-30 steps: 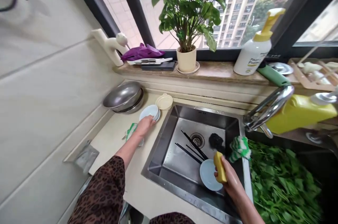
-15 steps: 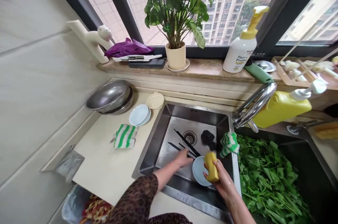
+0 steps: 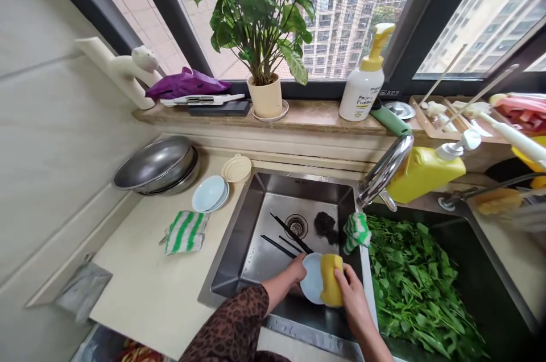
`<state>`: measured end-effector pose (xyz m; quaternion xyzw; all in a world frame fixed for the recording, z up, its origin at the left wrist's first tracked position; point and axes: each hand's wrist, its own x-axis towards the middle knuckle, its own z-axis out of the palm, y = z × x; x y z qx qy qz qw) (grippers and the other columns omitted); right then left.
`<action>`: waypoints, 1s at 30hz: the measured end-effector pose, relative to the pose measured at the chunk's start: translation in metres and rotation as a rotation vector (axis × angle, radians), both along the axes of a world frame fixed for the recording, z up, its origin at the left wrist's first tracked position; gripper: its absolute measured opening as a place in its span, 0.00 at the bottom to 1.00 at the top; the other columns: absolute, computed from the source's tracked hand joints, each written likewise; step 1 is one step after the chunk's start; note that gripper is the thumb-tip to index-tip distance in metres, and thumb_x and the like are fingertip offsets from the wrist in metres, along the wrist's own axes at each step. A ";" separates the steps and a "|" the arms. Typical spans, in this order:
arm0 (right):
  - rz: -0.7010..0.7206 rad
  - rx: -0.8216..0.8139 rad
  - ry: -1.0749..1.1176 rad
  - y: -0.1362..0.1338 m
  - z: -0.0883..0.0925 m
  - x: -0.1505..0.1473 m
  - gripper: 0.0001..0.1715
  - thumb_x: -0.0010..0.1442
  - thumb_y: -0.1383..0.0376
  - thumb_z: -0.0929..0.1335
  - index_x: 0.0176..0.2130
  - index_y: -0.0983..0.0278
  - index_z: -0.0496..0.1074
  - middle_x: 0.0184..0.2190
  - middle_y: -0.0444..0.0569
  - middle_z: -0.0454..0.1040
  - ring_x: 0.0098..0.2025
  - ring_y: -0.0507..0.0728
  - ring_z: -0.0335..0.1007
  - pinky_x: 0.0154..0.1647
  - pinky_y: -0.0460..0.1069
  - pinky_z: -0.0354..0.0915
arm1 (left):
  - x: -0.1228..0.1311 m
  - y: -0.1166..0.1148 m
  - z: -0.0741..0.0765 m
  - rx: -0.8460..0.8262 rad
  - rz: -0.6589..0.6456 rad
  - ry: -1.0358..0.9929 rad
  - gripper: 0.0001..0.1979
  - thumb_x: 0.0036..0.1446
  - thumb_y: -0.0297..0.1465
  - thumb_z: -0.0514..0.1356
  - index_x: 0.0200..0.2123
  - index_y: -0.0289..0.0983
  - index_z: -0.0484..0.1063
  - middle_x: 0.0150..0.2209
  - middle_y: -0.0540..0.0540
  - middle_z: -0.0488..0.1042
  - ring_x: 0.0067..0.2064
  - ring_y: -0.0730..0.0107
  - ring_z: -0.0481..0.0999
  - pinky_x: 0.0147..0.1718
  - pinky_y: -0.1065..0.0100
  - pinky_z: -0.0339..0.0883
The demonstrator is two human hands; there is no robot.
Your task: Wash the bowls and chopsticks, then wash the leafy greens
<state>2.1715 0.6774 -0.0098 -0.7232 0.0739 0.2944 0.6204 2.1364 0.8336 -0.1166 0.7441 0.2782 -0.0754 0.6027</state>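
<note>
Above the near part of the left sink basin (image 3: 273,211), my left hand (image 3: 297,269) grips a light blue dish (image 3: 311,279) by its left edge. My right hand (image 3: 352,291) is closed around a yellow sponge (image 3: 331,281), which covers the dish's right side. Whether the sponge presses on the dish is hard to tell. Black chopsticks (image 3: 294,232) lie on the basin floor just beyond my hands, close to the drain (image 3: 296,227). A dark scouring pad (image 3: 325,225) rests to the right of the drain.
Leafy greens (image 3: 420,282) fill much of the right basin. A green-striped cloth (image 3: 357,232) hangs on the divider, below the faucet (image 3: 386,171). On the left counter are another striped cloth (image 3: 185,231), stacked dishes (image 3: 209,194) and metal bowls (image 3: 156,164).
My left hand has moved from near the chopsticks to the dish and taken hold of its left edge. The sponge has turned more upright over the dish. The camera view has shifted right.
</note>
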 end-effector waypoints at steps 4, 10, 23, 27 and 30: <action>0.072 -0.333 -0.389 0.013 -0.014 0.010 0.18 0.53 0.50 0.62 0.35 0.61 0.65 0.31 0.50 0.72 0.34 0.62 0.69 0.35 0.53 0.63 | -0.013 0.014 0.025 -0.080 0.017 0.185 0.16 0.45 0.32 0.61 0.39 0.38 0.64 0.28 0.49 0.70 0.29 0.60 0.74 0.32 0.51 0.70; 0.187 -0.491 -0.626 0.075 -0.033 0.010 0.09 0.55 0.61 0.57 0.34 0.62 0.62 0.31 0.55 0.70 0.34 0.63 0.68 0.35 0.56 0.63 | -0.032 0.018 0.069 -0.001 0.242 -0.115 0.21 0.58 0.41 0.53 0.52 0.37 0.59 0.52 0.39 0.68 0.54 0.60 0.67 0.56 0.58 0.58; 0.680 0.181 -0.450 0.117 0.014 0.004 0.10 0.56 0.62 0.60 0.35 0.63 0.67 0.30 0.45 0.71 0.34 0.55 0.66 0.36 0.48 0.62 | -0.034 0.047 0.098 -0.138 0.377 -0.333 0.32 0.60 0.53 0.44 0.55 0.36 0.64 0.56 0.38 0.69 0.59 0.60 0.66 0.59 0.60 0.57; 1.011 -0.028 -0.694 0.107 0.022 0.009 0.09 0.49 0.71 0.62 0.30 0.63 0.70 0.28 0.44 0.73 0.30 0.54 0.66 0.32 0.46 0.57 | -0.035 0.063 0.106 0.013 0.211 -0.365 0.28 0.61 0.50 0.47 0.51 0.37 0.68 0.52 0.39 0.72 0.55 0.59 0.68 0.57 0.57 0.59; 1.200 -0.407 -0.862 0.096 0.028 0.013 0.10 0.47 0.74 0.63 0.27 0.63 0.72 0.29 0.47 0.75 0.29 0.55 0.67 0.31 0.48 0.54 | -0.036 0.064 0.106 0.046 0.169 -0.338 0.26 0.60 0.50 0.48 0.50 0.37 0.69 0.50 0.40 0.73 0.53 0.60 0.69 0.56 0.58 0.60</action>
